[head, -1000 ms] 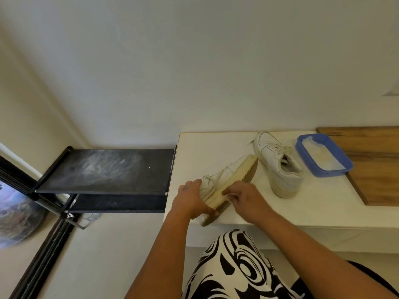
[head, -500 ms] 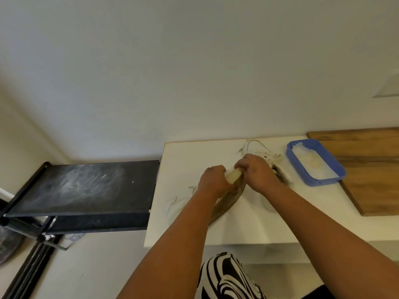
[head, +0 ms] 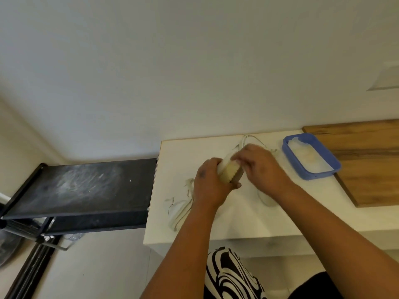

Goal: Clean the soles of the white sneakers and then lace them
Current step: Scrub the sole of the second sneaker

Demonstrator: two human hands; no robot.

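I see the left hand [head: 208, 184] gripping 1 sneaker [head: 230, 170], sole up. The right hand [head: 259, 165] pinches its toe end; a blue tray [head: 311, 157] sits at 3 o'clock.

On the white rectangular tabletop [head: 172, 160], bare surface is lying open at ten o'clock, from the back-left corner up to the two hands. The left hand [head: 208, 186] and right hand [head: 262, 167] are crowding the middle, both closing round a cream-soled white sneaker [head: 229, 171]. A second white sneaker [head: 266, 197] is sitting under the right forearm, blocking four o'clock. A blue rectangular plastic tray [head: 333, 167] is walling off two o'clock, just beside the right hand, its far side resting on a brown wooden board [head: 367, 160]. A loose white lace [head: 179, 210] is trailing at eight o'clock. The front strip toward six o'clock is lying bare between the forearms.
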